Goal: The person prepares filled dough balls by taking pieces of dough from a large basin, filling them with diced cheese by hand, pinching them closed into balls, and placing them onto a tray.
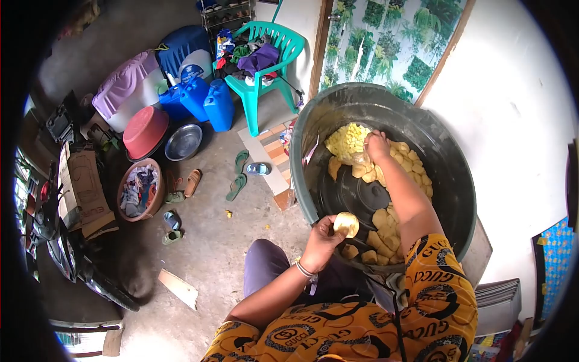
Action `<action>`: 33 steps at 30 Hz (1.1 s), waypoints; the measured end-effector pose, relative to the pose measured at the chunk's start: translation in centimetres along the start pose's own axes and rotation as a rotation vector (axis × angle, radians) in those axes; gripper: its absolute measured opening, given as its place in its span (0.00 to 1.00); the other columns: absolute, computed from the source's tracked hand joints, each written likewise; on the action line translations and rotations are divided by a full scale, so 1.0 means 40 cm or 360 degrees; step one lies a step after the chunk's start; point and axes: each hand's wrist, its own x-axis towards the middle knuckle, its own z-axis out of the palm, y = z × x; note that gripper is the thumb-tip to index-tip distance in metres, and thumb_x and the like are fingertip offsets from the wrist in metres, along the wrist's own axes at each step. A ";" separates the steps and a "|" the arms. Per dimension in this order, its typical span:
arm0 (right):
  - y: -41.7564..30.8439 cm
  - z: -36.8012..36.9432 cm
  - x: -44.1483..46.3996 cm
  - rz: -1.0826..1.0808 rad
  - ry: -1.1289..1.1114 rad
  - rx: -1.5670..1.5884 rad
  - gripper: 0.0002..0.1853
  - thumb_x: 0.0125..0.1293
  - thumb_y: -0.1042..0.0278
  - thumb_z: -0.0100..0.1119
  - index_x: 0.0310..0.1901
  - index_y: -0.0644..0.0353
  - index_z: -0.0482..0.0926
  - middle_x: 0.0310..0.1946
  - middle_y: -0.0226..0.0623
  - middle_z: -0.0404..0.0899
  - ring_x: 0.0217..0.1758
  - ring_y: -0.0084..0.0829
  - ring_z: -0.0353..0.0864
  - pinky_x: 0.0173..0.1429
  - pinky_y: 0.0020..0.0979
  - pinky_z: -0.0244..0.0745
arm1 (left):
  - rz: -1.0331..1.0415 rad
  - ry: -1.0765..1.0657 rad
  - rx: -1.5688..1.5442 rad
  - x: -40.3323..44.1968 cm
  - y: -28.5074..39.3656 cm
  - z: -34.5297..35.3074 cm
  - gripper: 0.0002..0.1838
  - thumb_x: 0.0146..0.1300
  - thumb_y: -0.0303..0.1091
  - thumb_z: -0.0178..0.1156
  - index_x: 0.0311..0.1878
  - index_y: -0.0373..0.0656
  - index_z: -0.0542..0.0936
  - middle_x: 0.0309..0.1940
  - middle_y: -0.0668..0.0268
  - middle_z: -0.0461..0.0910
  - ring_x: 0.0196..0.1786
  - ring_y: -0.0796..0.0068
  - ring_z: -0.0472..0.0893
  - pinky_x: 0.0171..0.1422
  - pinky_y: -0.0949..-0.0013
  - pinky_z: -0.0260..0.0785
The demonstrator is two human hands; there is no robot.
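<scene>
My left hand (321, 246) holds a round, flat, pale yellow piece of dough (346, 224) by its edge, at the near rim of a large dark tub (310, 114). Inside the tub, my right hand (377, 146) has its fingers curled down at the edge of a heap of small yellow cubes (347, 140). Whatever its fingertips hold is hidden. The cubes seem to lie on clear plastic. Rounded tan dough lumps (416, 172) curve along the tub's right side, and more dough lumps (386, 232) lie at its near side.
A green plastic chair (259, 81) piled with clothes stands beyond the tub. Blue jerrycans (217, 107), a red basin (145, 133) and a tub of laundry (140, 190) are at the left. Slippers (237, 187) and a broken board (178, 288) lie on the floor.
</scene>
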 end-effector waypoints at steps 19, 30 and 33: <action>0.038 -0.143 -0.012 0.0648 -0.0237 0.2476 0.08 0.60 0.75 0.61 0.41 0.63 0.78 0.33 0.36 0.80 0.33 0.27 0.80 0.36 0.27 0.77 | -0.0092 0.0110 -0.0229 0.023 -0.020 -0.010 0.12 0.62 0.24 0.57 0.49 0.38 0.74 0.44 0.64 0.80 0.47 0.72 0.79 0.53 0.67 0.70; -0.101 -0.389 -0.422 -0.0409 -0.1133 0.1693 0.11 0.59 0.70 0.63 0.43 0.62 0.81 0.36 0.30 0.81 0.39 0.22 0.78 0.46 0.25 0.72 | -0.0006 0.0137 -0.0325 0.041 -0.008 0.054 0.12 0.61 0.21 0.55 0.49 0.36 0.75 0.45 0.63 0.80 0.48 0.70 0.79 0.55 0.67 0.69; -0.087 -0.363 -0.495 -0.0668 -0.0940 0.1314 0.09 0.58 0.73 0.63 0.40 0.62 0.82 0.35 0.32 0.81 0.42 0.21 0.78 0.49 0.26 0.72 | 0.0079 0.0063 -0.0223 0.032 -0.004 0.106 0.14 0.63 0.20 0.54 0.52 0.34 0.73 0.46 0.63 0.79 0.48 0.72 0.78 0.55 0.68 0.69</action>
